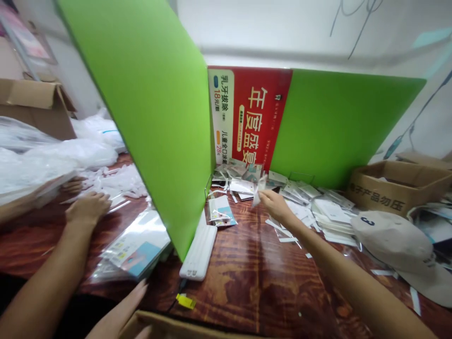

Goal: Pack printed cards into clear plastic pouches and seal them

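Observation:
My right hand (271, 201) reaches out over the table with its fingers pinched on a small clear plastic bag (260, 189). The bag hangs by a heap of packaged cards (243, 186) at the foot of the board. At the lower edge is my left hand (122, 313), partly cut off, its fingers apart and nothing seen in them. A brown cardboard box (165, 327) lies beside that hand, showing only its rim. Ahead of it rests a stack of bagged cards (139, 249) with blue and white print.
A green upright board (151, 94) divides the table. Left of it, a co-worker's hand (86, 209) rests near white plastic pieces (113, 181). A white power strip (199, 252) lies along the board. To the right stand a carton (399, 188) and a beige cap (391, 240).

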### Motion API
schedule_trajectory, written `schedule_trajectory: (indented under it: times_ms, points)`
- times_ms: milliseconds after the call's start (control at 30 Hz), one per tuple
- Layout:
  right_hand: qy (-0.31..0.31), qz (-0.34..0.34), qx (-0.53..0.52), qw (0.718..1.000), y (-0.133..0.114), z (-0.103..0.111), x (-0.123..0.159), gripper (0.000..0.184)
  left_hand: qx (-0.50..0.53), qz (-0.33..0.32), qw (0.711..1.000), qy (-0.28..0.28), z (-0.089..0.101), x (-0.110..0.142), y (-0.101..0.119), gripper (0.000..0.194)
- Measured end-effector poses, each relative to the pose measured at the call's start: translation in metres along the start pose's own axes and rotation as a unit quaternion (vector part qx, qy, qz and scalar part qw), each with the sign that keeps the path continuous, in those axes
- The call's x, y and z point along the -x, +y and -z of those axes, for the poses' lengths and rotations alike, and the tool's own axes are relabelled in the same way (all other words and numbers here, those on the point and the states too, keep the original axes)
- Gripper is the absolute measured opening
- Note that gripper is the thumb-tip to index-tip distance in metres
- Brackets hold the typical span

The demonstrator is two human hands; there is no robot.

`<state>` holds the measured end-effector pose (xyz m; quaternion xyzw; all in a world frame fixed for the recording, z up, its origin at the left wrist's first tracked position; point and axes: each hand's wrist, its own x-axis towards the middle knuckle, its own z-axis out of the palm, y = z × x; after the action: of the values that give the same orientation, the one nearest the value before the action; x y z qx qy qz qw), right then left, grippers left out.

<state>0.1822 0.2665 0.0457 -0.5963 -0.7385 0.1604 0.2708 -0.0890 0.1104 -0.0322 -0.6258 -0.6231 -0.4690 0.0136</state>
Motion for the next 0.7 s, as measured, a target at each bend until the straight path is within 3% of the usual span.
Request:
schedule_trajectory:
  times_ms: [67, 133, 233, 300, 333, 400, 500, 633, 700]
  points:
    - [-0.005, 0.021, -0.062, 0.998, -0.021, 0.020, 0.033, 0.035, 0.008, -0.037, 0.999, -0.031, 0.012, 0.020, 0.010, 0.058]
    - [-0.021, 0.045, -0.122, 0.991, -0.041, 0.032, 0.072, 0.044, 0.031, -0.074, 0.992, -0.102, 0.025, 0.036, 0.028, 0.062]
    - [-0.053, 0.098, -0.271, 0.956, -0.066, 0.039, 0.138, 0.041, 0.077, -0.099, 0.972, -0.197, 0.030, 0.036, 0.064, 0.082]
    - [-0.066, 0.143, -0.346, 0.925, -0.077, 0.043, 0.180, 0.037, 0.142, -0.092, 0.960, -0.225, 0.026, 0.027, 0.085, 0.071]
    - [-0.057, 0.170, -0.342, 0.922, -0.079, 0.046, 0.199, 0.036, 0.175, -0.102, 0.949, -0.241, 0.023, 0.023, 0.092, 0.059]
    - [0.009, 0.209, -0.274, 0.939, -0.081, 0.053, 0.229, 0.038, 0.215, -0.144, 0.932, -0.253, 0.019, 0.018, 0.098, 0.048]
    - [0.117, 0.258, -0.111, 0.953, -0.075, 0.065, 0.250, 0.046, 0.213, -0.210, 0.926, -0.229, 0.017, 0.021, 0.092, 0.056]
    - [0.101, 0.415, 0.063, 0.902, -0.063, 0.066, 0.246, 0.044, 0.168, -0.268, 0.929, -0.191, 0.021, 0.026, 0.085, 0.065]
    - [0.077, 0.447, 0.118, 0.883, -0.058, 0.061, 0.241, 0.041, 0.140, -0.290, 0.929, -0.183, 0.025, 0.026, 0.087, 0.068]
